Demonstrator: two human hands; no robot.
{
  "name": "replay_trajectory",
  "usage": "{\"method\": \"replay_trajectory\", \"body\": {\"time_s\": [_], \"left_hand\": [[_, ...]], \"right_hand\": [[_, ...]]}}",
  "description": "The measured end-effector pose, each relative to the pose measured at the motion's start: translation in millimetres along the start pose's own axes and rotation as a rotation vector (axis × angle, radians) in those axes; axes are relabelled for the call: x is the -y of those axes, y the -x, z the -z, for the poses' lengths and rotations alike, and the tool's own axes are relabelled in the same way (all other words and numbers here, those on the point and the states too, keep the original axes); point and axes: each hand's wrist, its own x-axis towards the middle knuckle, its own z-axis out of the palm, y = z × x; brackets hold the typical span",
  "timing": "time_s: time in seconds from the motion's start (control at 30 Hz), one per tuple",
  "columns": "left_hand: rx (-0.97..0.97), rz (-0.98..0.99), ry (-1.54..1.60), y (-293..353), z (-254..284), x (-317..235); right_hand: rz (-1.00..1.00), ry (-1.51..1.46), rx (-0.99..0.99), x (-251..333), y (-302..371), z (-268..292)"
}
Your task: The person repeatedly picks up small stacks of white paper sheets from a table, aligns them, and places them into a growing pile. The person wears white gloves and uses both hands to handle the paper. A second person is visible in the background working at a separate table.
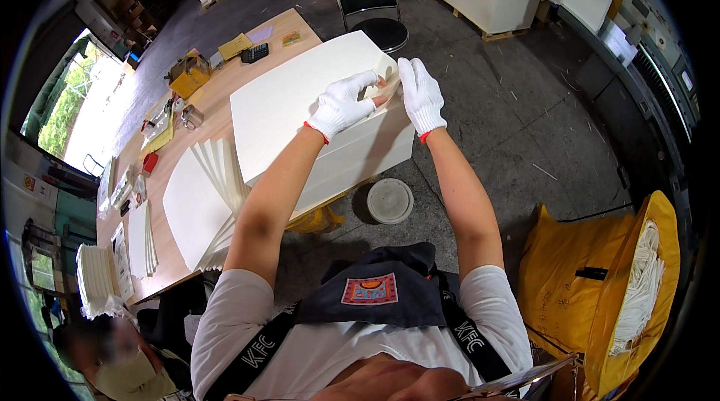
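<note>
A tall stack of large white paper sheets [281,93] sits at the right edge of the wooden table. My left hand [341,107], in a white knit glove with some bare fingertips, lies over the stack's far right corner. Its thumb and fingers are closed on the corner of the upper sheets, which look bent up and slightly fanned. My right hand [421,92], gloved too, is held flat with fingers stretched out, against or just beside that corner. Left of the stack, a batch of white sheets [196,202] lies fanned out.
The wooden table [214,105] also bears a yellow box [189,75], a calculator [255,54] and a glass jar [192,117]. A black chair [373,15] stands beyond. A round pale-lidded bucket [390,201] and a yellow bag of paper strips [577,281] stand nearby. Another person [124,356] sits lower left.
</note>
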Motion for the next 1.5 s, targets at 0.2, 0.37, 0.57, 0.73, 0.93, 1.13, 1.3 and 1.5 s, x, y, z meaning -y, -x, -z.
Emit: {"method": "replay_trajectory", "body": {"time_s": [0.2,0.37,0.57,0.73,0.93,1.13,1.3,1.5], "left_hand": [[-0.046,-0.090,-0.035,4,0,-2],[-0.125,-0.345,-0.193,7,-7,2],[-0.188,-0.052,-0.094,5,-7,5],[-0.201,-0.267,-0.078,0,-15,22],[-0.135,-0.260,-0.282,-11,-13,16],[-0.044,-0.158,-0.114,-20,0,2],[0.001,-0.095,-0.109,-7,-1,-2],[-0.010,-0.192,-0.114,-12,-3,11]], "right_hand": [[0.009,-0.011,-0.024,-1,0,-1],[-0.031,-0.085,0.041,4,2,5],[-0.038,-0.168,0.053,5,7,12],[0.050,-0.101,-0.031,0,9,6],[0.002,-0.130,-0.020,0,9,7],[-0.134,-0.318,0.060,-12,-1,0],[-0.041,-0.251,0.017,-13,0,-2],[-0.061,-0.232,0.056,-13,0,1]]}}
